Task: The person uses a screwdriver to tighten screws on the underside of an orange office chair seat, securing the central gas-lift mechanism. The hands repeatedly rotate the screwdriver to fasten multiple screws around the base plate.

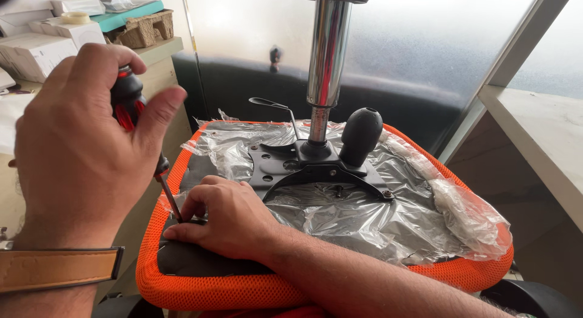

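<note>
My left hand [79, 154], with a tan strap at the wrist, grips a screwdriver [127, 99] that has a black and red handle. Its shaft slants down to the left part of an upturned chair seat with an orange mesh rim [243, 290]. My right hand [228, 218] reaches across from the lower right and lies flat on the seat. Its fingertips pinch something small and dark at the screwdriver's tip, too hidden to identify. A black metal mechanism plate [316, 166] sits in the seat's middle, with a chrome gas cylinder [327, 57] rising from it.
Crinkled clear plastic wrap [364, 221] covers the seat's underside. A black knob [361, 133] and a thin lever [270, 103] stick out of the mechanism. White boxes [36, 51] and a cardboard tray [146, 26] sit on a shelf at the upper left. A pale ledge [540, 136] runs along the right.
</note>
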